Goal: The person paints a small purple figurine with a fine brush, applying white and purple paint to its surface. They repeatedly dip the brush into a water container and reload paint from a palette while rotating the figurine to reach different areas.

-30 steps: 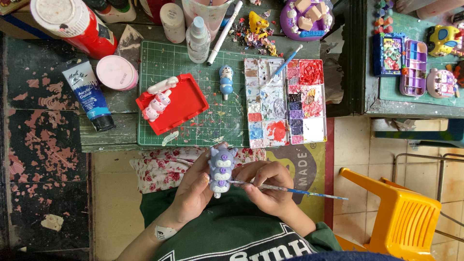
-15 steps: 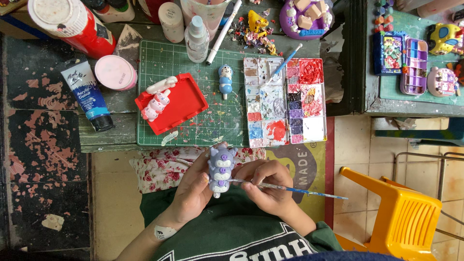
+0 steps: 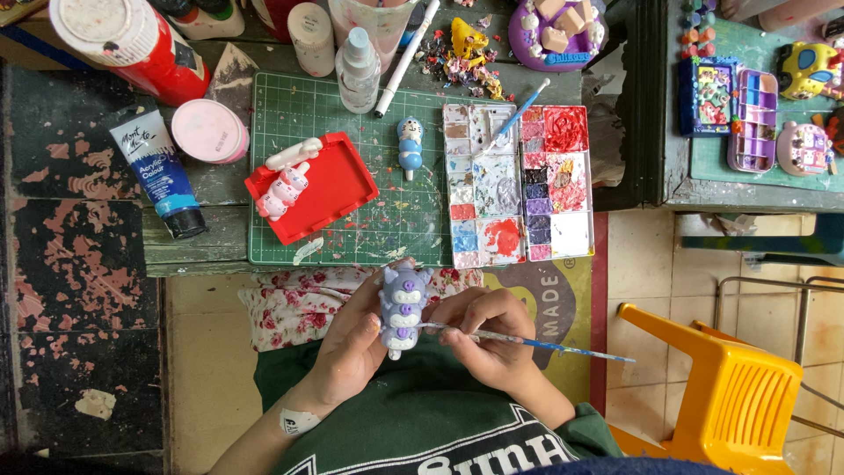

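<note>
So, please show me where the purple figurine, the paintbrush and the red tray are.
purple figurine (image 3: 403, 308): head view, on its middle body, in the left hand.
paintbrush (image 3: 563, 347): head view, on its handle, beyond the right hand.
red tray (image 3: 330, 189): head view, on its bare floor.

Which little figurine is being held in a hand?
The purple cat figurine, gripped in the left hand. The blue one lies on the cutting mat; the pink ones on the red tray.

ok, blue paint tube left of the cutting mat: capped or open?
Capped. The blue paint tube lies flat on the table, its black cap screwed on at the lower end.
</note>
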{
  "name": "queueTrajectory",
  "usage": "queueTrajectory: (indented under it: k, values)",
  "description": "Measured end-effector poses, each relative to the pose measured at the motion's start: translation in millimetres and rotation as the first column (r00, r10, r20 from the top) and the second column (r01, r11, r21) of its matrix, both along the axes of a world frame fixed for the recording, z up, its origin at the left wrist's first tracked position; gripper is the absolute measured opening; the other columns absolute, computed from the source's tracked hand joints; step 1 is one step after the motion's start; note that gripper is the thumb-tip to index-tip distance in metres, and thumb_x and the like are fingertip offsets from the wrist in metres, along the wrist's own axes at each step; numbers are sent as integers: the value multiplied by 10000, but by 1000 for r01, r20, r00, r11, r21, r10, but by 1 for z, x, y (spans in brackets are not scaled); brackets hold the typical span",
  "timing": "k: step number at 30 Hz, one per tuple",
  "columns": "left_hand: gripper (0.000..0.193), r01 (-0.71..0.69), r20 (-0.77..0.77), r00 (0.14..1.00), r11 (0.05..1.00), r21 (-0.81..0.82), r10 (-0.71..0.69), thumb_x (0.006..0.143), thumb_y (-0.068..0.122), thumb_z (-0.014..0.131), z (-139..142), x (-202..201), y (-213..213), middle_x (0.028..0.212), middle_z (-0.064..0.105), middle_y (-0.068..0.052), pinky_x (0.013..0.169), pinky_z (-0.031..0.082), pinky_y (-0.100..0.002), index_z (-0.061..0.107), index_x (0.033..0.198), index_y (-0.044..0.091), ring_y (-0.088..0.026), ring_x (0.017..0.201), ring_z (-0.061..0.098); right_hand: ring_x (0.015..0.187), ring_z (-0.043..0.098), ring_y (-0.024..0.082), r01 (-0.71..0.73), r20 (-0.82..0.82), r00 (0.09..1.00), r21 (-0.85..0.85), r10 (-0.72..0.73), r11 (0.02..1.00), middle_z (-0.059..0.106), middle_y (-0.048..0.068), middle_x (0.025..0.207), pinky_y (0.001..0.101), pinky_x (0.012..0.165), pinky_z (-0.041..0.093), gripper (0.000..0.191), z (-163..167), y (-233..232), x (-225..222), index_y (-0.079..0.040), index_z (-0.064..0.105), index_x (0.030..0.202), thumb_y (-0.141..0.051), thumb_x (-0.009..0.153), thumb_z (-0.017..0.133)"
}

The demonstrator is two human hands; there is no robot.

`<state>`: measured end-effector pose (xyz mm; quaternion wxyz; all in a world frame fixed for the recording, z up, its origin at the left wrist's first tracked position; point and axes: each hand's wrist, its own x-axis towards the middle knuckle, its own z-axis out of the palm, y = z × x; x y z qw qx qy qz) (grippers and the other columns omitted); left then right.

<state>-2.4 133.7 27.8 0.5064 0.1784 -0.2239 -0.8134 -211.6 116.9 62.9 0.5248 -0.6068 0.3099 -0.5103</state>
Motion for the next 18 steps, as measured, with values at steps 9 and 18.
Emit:
queueTrajectory:
  k: [9,18]
  values:
    - [833,16,-15,1000,1000,25,-15,1066,390,581,0,1,1,1534,457,-156,1172,364,-382,199,1662,-50,-223,1396,465,841,711,200,10,-6,1000,16,-10,1000,696,207,935,348,795,615,230,-3,3,-3,-50,454,1025,12,1002,674]
    - [835,8,15,1000,1000,29,-8,1044,400,577,1,1,0,1585,417,-150,1208,338,-385,198,1639,-46,-221,1452,430,819,712,188,7,-1,1000,43,-7,999,700,244,982,312,732,613,219,-2,4,-4,-47,449,1036,7,1010,660]
